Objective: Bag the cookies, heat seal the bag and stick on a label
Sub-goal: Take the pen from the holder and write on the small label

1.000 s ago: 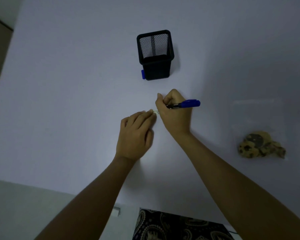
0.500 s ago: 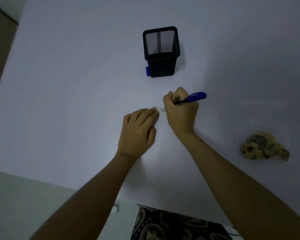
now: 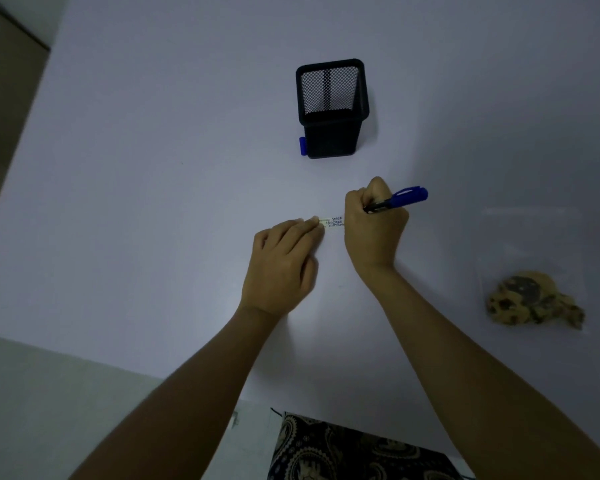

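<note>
A small white label point(image 3: 333, 222) with dark handwriting lies on the white table point(image 3: 153, 202). My left hand point(image 3: 281, 268) rests flat, its fingertips pressing the label's left end. My right hand point(image 3: 374, 226) is closed around a blue marker point(image 3: 400, 199), whose tip is hidden behind the fingers at the label's right end. A clear plastic bag point(image 3: 534, 258) holding chocolate-chip cookies point(image 3: 534, 303) lies at the right, apart from both hands.
A black mesh pen holder point(image 3: 331, 109) stands beyond the hands, with a blue cap point(image 3: 302, 146) beside its left base. The table's near edge runs across the lower left. A dark patterned cloth point(image 3: 354, 452) shows at the bottom.
My right hand with the marker has shifted to the right along the label, uncovering more of the writing. My left hand stays on the label's left end.
</note>
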Available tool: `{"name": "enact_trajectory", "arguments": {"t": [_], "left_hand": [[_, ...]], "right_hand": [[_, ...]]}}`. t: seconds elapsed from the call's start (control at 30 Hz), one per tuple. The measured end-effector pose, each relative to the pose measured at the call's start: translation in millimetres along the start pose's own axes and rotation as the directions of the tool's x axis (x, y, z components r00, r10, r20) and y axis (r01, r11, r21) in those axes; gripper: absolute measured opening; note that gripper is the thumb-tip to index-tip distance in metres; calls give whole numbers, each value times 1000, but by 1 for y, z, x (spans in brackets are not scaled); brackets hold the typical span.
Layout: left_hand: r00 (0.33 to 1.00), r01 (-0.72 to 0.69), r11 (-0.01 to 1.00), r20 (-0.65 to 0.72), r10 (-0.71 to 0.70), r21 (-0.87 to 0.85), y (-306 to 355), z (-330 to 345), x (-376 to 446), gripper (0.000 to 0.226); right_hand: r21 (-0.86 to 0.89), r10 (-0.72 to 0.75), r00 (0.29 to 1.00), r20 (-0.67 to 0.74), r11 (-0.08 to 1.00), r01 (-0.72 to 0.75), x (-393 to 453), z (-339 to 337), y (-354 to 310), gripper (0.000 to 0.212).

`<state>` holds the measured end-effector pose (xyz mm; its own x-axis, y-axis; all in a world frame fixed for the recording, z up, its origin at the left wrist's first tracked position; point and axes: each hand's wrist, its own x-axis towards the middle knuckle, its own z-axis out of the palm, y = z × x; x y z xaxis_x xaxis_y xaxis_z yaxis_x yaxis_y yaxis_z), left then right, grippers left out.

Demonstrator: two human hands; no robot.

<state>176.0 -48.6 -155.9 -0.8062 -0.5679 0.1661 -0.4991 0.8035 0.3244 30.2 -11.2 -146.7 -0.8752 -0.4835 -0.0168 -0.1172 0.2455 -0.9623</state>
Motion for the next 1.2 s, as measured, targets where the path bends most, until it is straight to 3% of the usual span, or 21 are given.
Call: {"name": "enact_trajectory", "arguments": {"t": [0.2,0.43,0.6,0.93,1.1,1.2], "left_hand": [[1000,-8,1000,-11,8,-13,-1,0,-1,39],[999,18,998,43,-16,-59,0,-3,-1,40],[997,42,989,69,-32,-142,4,-16,5,36],[993,-29,953,100,62,-300,-14,-34,40,4],[982,184,896,33,-187,-404,-33,-46,74,19],[949,306,870,196,-246,-386,-49,-46,113,43]], "right_hand": [[72,84,995,-57,994,-80,4,-1,-7,45],[56,247,969,-10,968,-246,14,-9,-28,41],[184,515,857,8,842,-508,22,-25,-44,36],[307,649,756,84,705,-640,24,-44,-74,33],[321,634,768,92,711,-625,27,-53,-82,34],[336,651,753,95,691,-640,30,-61,-85,33]]}}
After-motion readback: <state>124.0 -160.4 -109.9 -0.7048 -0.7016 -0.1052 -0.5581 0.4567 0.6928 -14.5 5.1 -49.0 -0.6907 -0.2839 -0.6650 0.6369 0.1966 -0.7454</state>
